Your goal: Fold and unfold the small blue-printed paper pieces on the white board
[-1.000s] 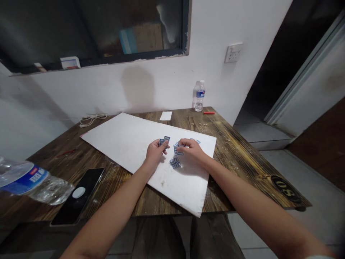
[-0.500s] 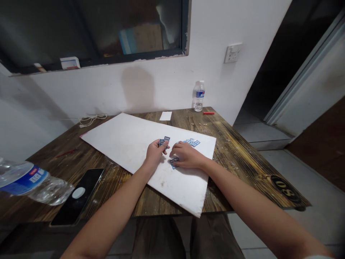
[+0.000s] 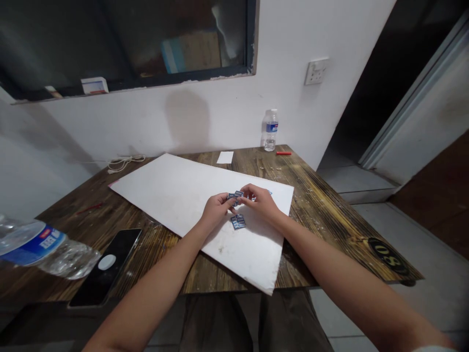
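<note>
Small dark cards with blue edges [image 3: 234, 196] are fanned between the thumb and fingers of my left hand [image 3: 217, 208]. My right hand [image 3: 259, 201] meets them from the right, its thumb and fingers pinched at the edge of the fan. Just below my hands, a few similar cards [image 3: 238, 222] lie overlapped on the white board [image 3: 172, 190]. Behind my right hand more of them lie on the board, mostly hidden. The print on the cards is too small to read.
A black phone with a white disc [image 3: 113, 254] and a large bottle on its side [image 3: 47, 244] lie at the left. At the back are a cable [image 3: 126, 160], white paper [image 3: 224, 157], a small upright bottle [image 3: 270, 132] and a red pen-like stick [image 3: 283, 153].
My right hand has lifted off the lower cards on the board and moved up to those in my left hand. My left hand has shifted slightly right.
</note>
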A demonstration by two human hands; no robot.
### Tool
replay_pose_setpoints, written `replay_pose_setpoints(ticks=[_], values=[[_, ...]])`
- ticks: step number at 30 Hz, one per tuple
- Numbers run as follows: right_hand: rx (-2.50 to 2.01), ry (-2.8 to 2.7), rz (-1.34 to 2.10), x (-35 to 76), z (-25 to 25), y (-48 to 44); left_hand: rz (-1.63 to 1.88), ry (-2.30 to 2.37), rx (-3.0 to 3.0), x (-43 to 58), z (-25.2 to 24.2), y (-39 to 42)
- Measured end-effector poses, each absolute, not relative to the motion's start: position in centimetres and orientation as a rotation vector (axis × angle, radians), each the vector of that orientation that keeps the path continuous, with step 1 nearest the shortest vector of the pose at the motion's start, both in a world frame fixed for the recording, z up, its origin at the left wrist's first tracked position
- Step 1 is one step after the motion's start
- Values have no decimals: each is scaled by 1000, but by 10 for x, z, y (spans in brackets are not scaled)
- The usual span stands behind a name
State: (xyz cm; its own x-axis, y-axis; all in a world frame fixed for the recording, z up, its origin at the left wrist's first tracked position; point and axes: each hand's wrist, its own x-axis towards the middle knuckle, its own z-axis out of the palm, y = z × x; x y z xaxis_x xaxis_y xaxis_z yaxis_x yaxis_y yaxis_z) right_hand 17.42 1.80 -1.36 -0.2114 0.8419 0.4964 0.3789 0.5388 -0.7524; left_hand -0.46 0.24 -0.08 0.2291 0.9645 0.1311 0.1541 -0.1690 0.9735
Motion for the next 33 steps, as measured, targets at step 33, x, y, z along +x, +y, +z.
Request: replay_pose_setpoints(ticks=[33], values=[[-1017, -1913, 556, 170, -18, 16, 1089, 1104, 1293, -6, -11, 7]])
